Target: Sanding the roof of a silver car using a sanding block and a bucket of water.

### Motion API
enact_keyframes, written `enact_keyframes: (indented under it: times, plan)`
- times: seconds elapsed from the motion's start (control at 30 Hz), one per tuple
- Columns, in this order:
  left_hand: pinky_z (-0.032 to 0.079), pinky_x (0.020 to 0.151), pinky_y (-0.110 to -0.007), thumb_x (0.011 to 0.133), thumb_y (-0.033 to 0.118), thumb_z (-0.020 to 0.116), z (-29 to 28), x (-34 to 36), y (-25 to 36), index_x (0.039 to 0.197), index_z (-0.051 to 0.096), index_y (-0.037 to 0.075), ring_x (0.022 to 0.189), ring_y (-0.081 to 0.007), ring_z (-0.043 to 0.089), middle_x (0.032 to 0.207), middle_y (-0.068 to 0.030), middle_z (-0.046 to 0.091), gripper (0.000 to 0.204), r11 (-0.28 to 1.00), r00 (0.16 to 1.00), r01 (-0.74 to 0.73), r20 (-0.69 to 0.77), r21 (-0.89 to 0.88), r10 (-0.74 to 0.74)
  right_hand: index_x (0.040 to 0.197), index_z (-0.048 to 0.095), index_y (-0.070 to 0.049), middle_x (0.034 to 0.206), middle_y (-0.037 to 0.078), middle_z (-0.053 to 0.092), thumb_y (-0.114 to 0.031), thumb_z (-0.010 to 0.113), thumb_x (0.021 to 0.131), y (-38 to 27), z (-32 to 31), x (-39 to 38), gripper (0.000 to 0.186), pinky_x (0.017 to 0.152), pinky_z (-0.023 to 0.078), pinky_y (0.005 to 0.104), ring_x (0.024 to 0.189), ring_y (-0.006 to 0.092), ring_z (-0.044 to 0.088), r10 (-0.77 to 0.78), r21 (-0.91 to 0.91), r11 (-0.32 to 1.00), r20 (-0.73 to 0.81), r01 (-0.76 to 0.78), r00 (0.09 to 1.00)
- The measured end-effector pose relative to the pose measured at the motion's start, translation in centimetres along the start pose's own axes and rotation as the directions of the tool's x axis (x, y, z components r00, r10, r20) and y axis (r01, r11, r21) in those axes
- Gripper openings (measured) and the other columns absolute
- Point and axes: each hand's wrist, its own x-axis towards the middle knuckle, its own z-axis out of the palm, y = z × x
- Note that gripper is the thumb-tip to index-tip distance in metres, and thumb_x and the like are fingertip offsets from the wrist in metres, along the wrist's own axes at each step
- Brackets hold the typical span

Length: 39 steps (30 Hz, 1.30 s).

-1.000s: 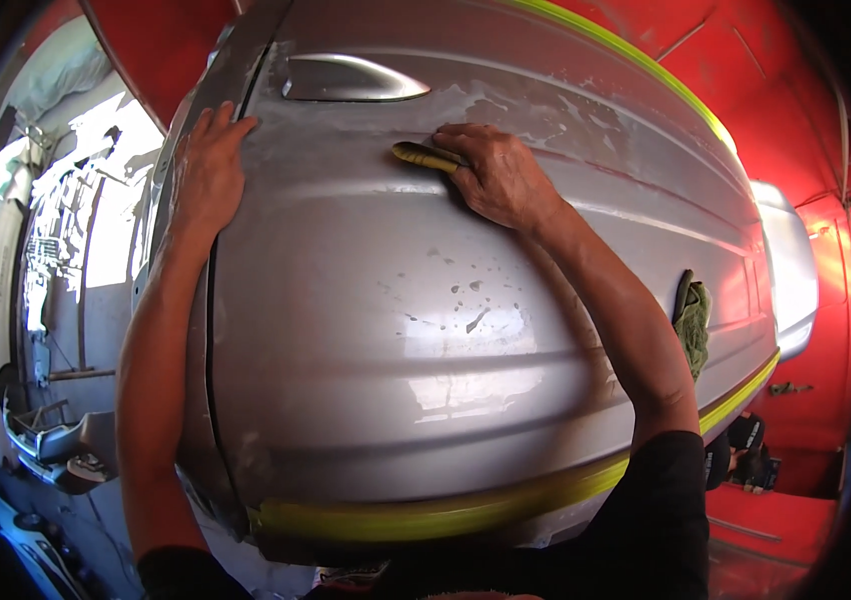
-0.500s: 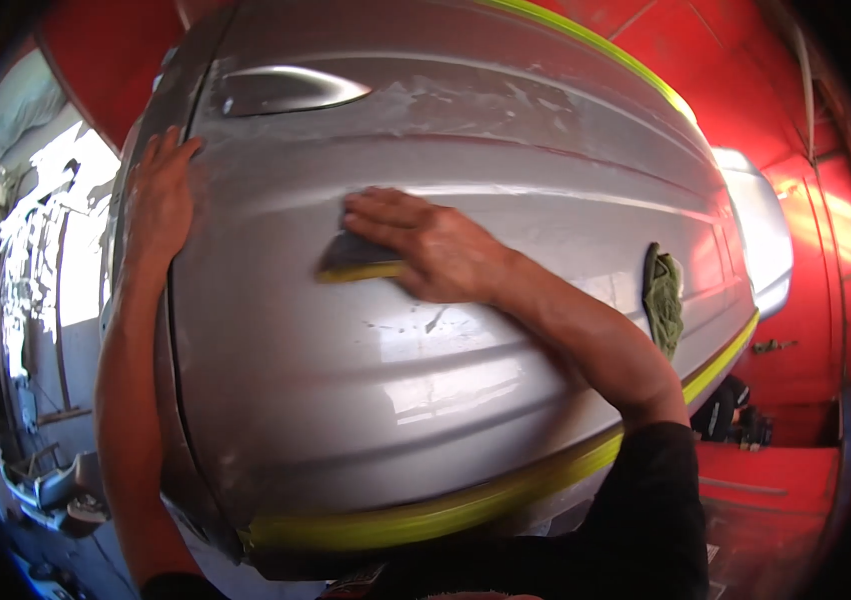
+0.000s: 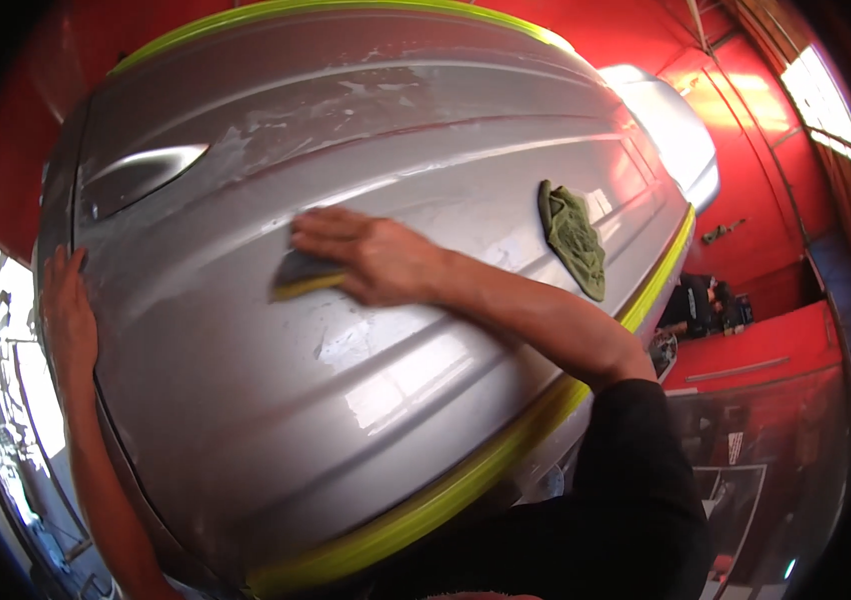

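My right hand is closed over a dark grey sanding block with a yellow lower edge, pressed onto a silver ribbed vehicle panel. Its fingers wrap across the block's top, and the hand is slightly blurred. Just below the block, the panel carries small wet-looking smudges. My left hand rests at the panel's left edge, fingers extended and nothing in them. A crumpled green cloth lies on the panel to the right of my right forearm.
Yellow-green masking tape runs along the panel's near edge, with more along the far one. A raised, shiny bulge stands out at the far left. Red walls rise at the right; a dark-clad person is low beside them.
My view has turned, so the panel and both hands appear shifted left and the cloth shows more fully. The right hand still holds the block against the panel; the left stays on the edge.
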Motion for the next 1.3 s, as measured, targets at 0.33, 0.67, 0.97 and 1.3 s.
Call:
enact_keyframes:
  times: [0.33,0.67,0.97,1.3]
  plan:
    - [0.034,0.121,-0.049,0.112,0.029,0.043,0.2,0.1,-1.3,0.148,0.056,0.012,0.149,-0.0382,0.038,0.159,-0.0177,0.045,0.042,0.999,1.000,-0.011,0.013,0.043,0.011,0.130,0.068,0.000,0.146,0.017,0.059,-0.012,0.062,0.084,4.0,-0.4,-1.1,0.048,0.118,0.043,0.0382,0.138,0.0315,0.054,0.080,-0.019,0.996,-0.183,-0.085,0.980]
    - [0.033,0.121,-0.049,0.111,0.034,0.045,-0.1,0.4,-0.1,0.144,0.059,0.010,0.149,-0.0377,0.038,0.159,-0.0170,0.046,0.044,1.000,1.000,0.003,0.022,-0.030,-0.003,0.142,0.056,0.005,0.153,0.021,0.051,-0.019,0.065,0.090,0.4,0.9,2.2,0.058,0.119,0.042,0.0408,0.144,0.0349,0.047,0.146,-0.059,0.986,-0.131,-0.155,0.981]
    - [0.034,0.121,-0.047,0.111,0.035,0.045,-0.3,0.5,-0.1,0.144,0.059,0.009,0.149,-0.0361,0.038,0.159,-0.0165,0.045,0.044,0.999,0.999,0.040,0.033,-0.026,-0.039,0.134,0.062,0.004,0.143,0.020,0.060,-0.018,0.059,0.093,6.5,-3.5,-4.4,0.046,0.117,0.043,0.0395,0.133,0.0348,0.056,0.501,-0.066,0.849,-0.211,-0.524,0.839]
    - [0.034,0.120,-0.048,0.111,0.034,0.047,0.0,0.4,-0.9,0.144,0.059,0.008,0.149,-0.0372,0.039,0.158,-0.0186,0.046,0.044,0.997,1.000,0.021,-0.002,-0.077,-0.021,0.126,0.065,0.007,0.135,0.026,0.064,-0.017,0.057,0.093,9.7,-4.7,-5.1,0.042,0.116,0.042,0.0402,0.129,0.0357,0.059,0.549,-0.047,0.807,-0.310,-0.589,0.776]
